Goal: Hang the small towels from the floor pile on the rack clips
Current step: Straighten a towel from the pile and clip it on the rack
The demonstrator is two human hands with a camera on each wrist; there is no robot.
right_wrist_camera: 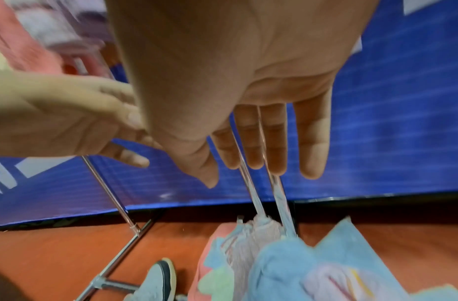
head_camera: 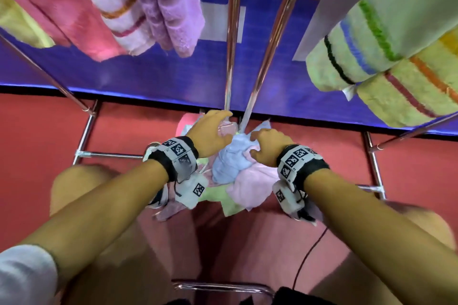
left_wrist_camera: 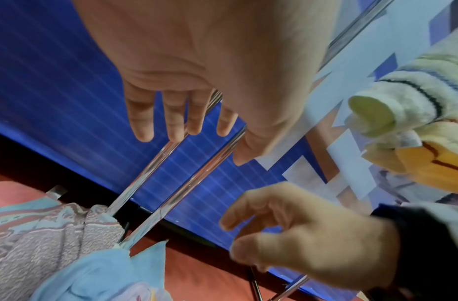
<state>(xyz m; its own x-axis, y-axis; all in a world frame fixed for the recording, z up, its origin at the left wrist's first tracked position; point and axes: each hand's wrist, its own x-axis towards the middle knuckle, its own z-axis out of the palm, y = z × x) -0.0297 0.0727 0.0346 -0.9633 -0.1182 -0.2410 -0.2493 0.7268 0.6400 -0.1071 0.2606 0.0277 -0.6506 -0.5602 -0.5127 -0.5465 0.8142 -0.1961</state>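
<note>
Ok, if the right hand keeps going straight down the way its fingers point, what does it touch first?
Most likely the light blue towel on top of the floor pile; the right hand is open above it, though how far apart they are is unclear.

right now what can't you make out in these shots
- Rack clips: none in any view; the hung towels run off the head view's top edge.
- Pile: its near side sits behind both wrist bands in the head view.
- Left hand: head view shows only its back, so contact with the pile is unclear; its wrist view shows straight fingers.
- Right hand: blurred in the left wrist view.
</note>
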